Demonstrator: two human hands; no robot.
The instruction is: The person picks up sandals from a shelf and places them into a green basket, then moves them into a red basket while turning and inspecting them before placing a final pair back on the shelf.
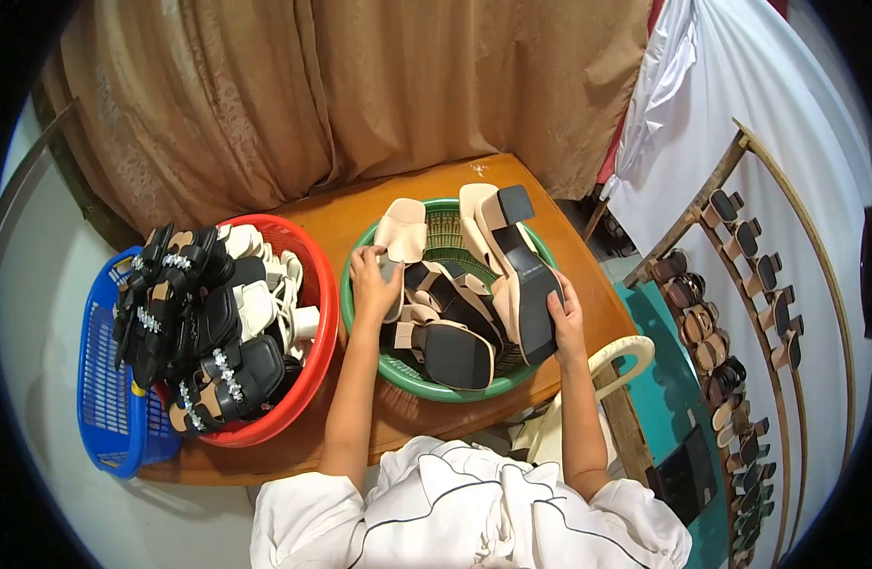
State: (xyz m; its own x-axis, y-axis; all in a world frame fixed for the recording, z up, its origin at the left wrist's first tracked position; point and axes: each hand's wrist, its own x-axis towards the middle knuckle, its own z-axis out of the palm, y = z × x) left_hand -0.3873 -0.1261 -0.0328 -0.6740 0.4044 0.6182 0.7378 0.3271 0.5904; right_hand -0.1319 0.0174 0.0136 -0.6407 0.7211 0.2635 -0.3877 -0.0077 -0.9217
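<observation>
A smooth, warm-toned wooden table [569, 261] carries three woven-look plastic baskets: a green basket [445, 228], a red basket [317, 327] and a blue basket [99, 379]. The beige sandals [403, 228] look matt and leather-like, with smooth black soles [455, 353]. The black sandals [241, 370] bear shiny stone-set straps, and soft tan cloth curtains [360, 85] hang behind.

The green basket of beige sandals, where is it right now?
In the head view, the green basket sits mid-table, just right of the red basket, with both hands reaching into it.
</observation>
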